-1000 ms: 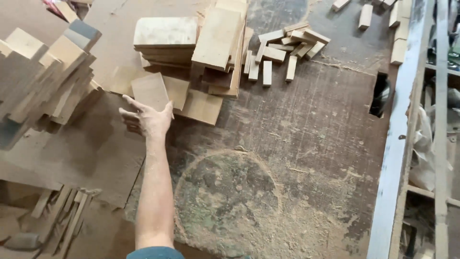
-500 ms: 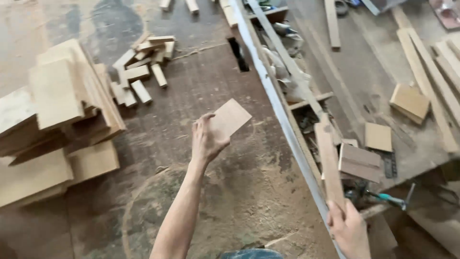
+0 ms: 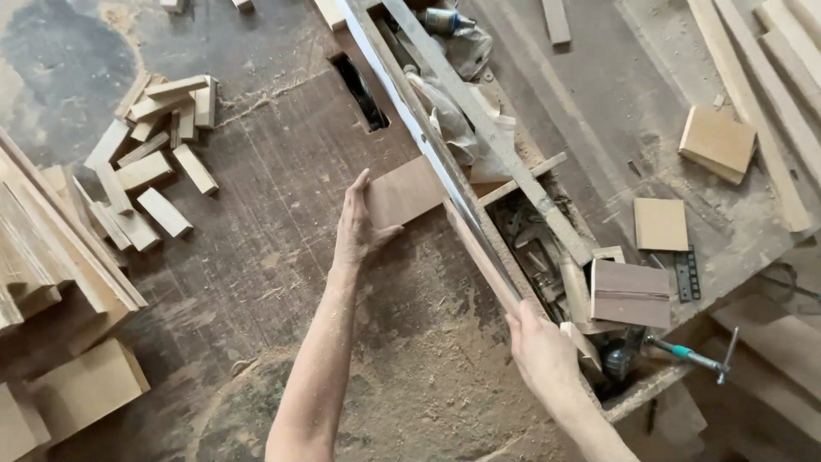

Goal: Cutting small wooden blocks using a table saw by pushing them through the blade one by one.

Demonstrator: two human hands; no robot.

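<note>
My left hand [image 3: 357, 227] presses a small flat square wooden board [image 3: 410, 190] down on the dusty saw table [image 3: 282, 197], the board's right edge against the long metal fence rail [image 3: 419, 128]. My right hand [image 3: 540, 351] grips a long narrow wooden strip [image 3: 483, 257] that lies along the near side of that rail. The saw slot [image 3: 359, 90] is a dark opening farther up the table, beyond the board.
Short wooden offcuts [image 3: 154, 162] lie in a heap at the upper left. Stacked boards [image 3: 60, 282] fill the left edge. Right of the rail, a trough [image 3: 530, 239] holds scraps, and square wood pieces [image 3: 660, 224] and a teal-handled clamp [image 3: 688, 355] rest on the bench.
My left hand picked up the square board from the pile at the left, carried it right and laid it against the fence rail. My right hand came in and took the strip.
</note>
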